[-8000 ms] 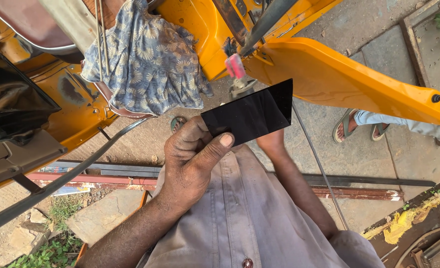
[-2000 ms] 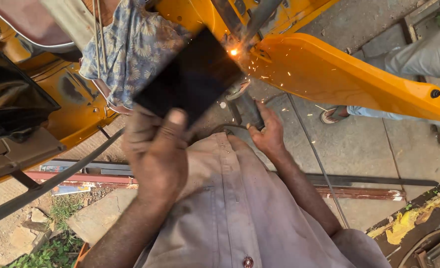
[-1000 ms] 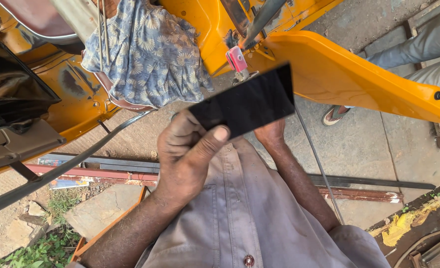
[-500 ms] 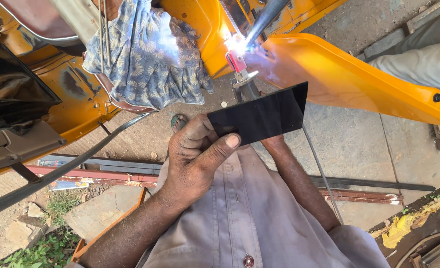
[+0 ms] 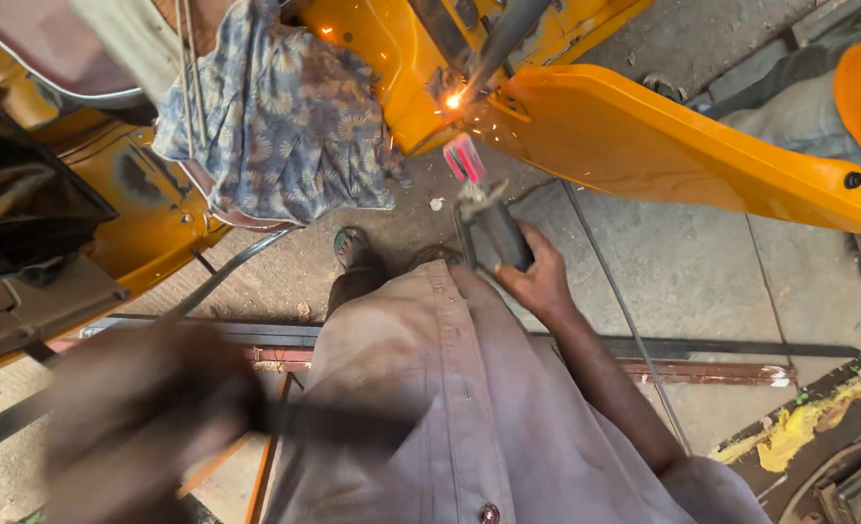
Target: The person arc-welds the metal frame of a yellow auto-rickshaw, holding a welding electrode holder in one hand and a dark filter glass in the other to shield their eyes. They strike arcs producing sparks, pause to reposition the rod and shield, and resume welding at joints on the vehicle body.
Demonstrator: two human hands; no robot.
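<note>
Left hand (image 5: 149, 427) has dropped to lower left, heavily blurred; it seems to carry the dark shield plate (image 5: 333, 425), grip cannot be told. Half a second ago that plate was raised in front of the weld. Right hand (image 5: 537, 281) stays closed around the electrode holder (image 5: 494, 228), now in plain sight, its tip near the sparks (image 5: 453, 100) on the yellow vehicle body (image 5: 644, 146). Patterned blue cloth (image 5: 275, 116) hangs at left, unchanged. Grey shirt (image 5: 450, 408) fills the foreground.

Two hands — right hand (image 5: 537, 281), left hand (image 5: 144, 427) — one electrode holder (image 5: 494, 223), one patterned cloth (image 5: 275, 121)
</note>
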